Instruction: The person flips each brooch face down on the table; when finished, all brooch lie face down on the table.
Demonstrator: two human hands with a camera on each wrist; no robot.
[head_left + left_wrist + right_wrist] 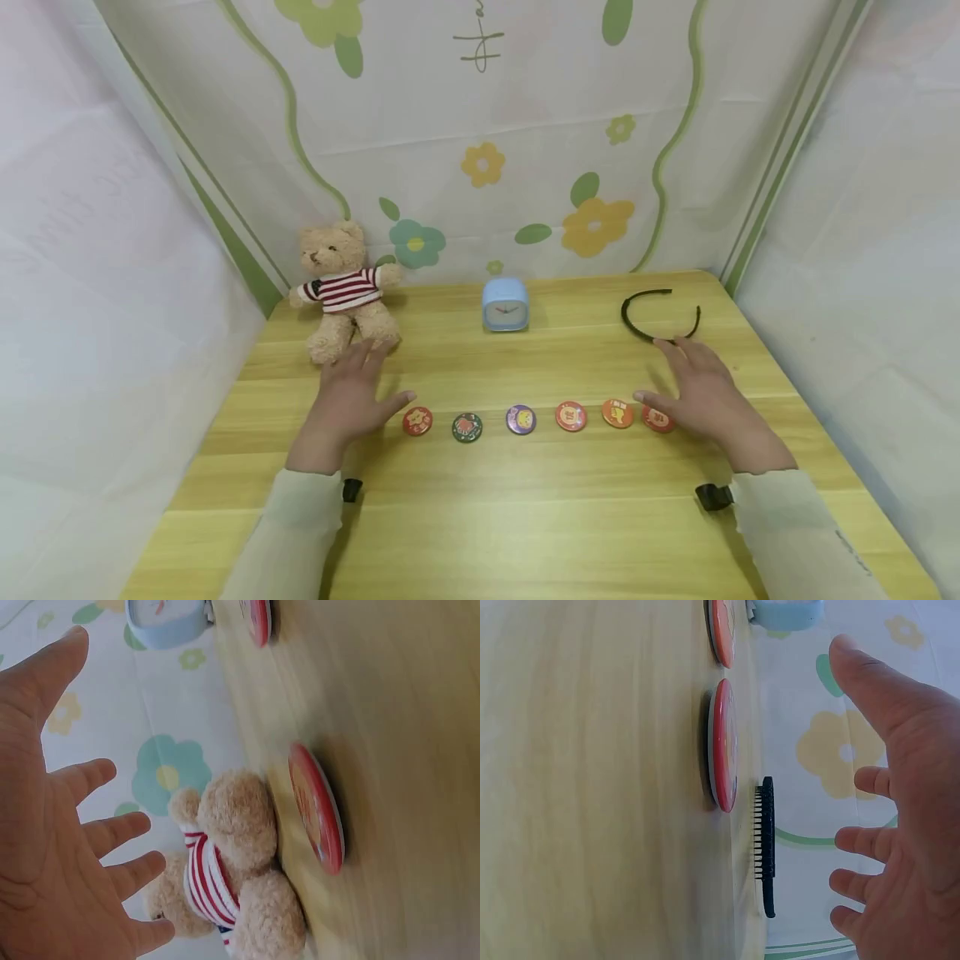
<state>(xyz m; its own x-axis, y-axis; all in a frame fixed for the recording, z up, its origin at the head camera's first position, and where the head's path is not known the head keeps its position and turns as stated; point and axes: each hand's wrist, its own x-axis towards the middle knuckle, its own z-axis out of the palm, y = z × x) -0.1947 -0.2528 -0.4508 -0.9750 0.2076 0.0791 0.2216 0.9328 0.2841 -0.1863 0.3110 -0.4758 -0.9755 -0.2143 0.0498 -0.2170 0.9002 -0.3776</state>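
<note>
Several round badges lie in a row across the wooden table (525, 517). At the left end is a red badge (417, 421), then a green badge (467, 427), a purple badge (521, 419), a red-rimmed badge (571, 416) and an orange badge (617, 413). The last red badge (657, 418) is partly under my right hand in the head view. My left hand (348, 402) hovers, fingers spread, beside the first badge and in front of the teddy bear (345, 292). My right hand (701, 392) hovers with fingers extended, near the black toothed headband (765, 840). Both hands hold nothing.
A light blue alarm clock (506, 305) stands at the back middle of the table. Behind it hangs a white flowered curtain (555, 108), and white fabric walls (877, 250) rise on both sides. Black wrist mounts (713, 497) show at the sleeves.
</note>
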